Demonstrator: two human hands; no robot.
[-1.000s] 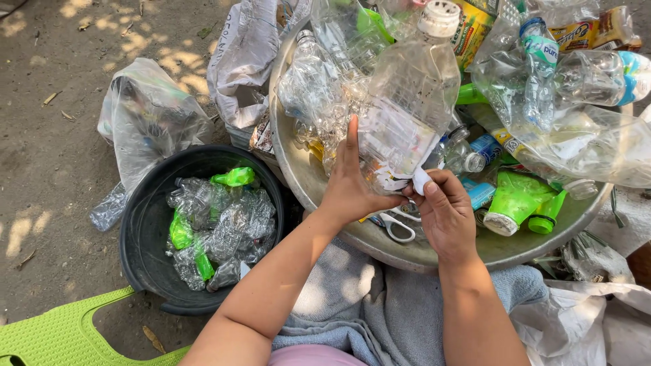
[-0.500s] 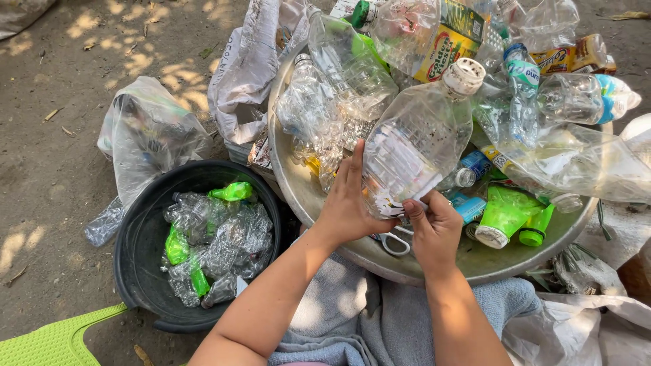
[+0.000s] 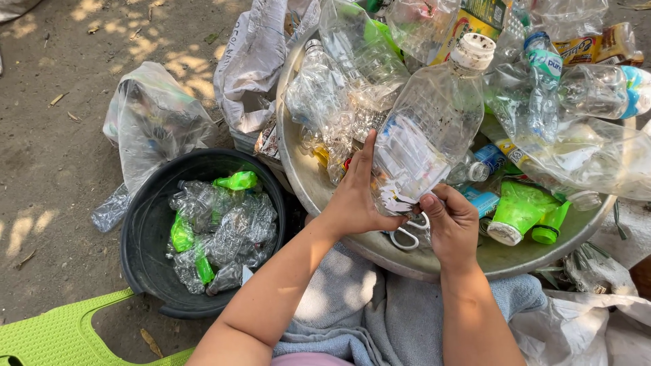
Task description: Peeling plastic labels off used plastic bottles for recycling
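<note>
I saw bright daylight, dappled by shade overhead: sun patches mottled the dirt ground [image 3: 47,169] and glared off the clear plastic bottles [image 3: 576,142]. Focus stayed sharp, with slight wide-angle stretch toward the edges.

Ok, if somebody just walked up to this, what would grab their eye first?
Probably the big clear plastic bottle with a white cap, held at centre by the left hand while the right hand picks at its label. Behind it, a wide metal basin is heaped with crushed clear and green bottles. At lower left, a black tub on the dirt holds more flattened ones.
</note>
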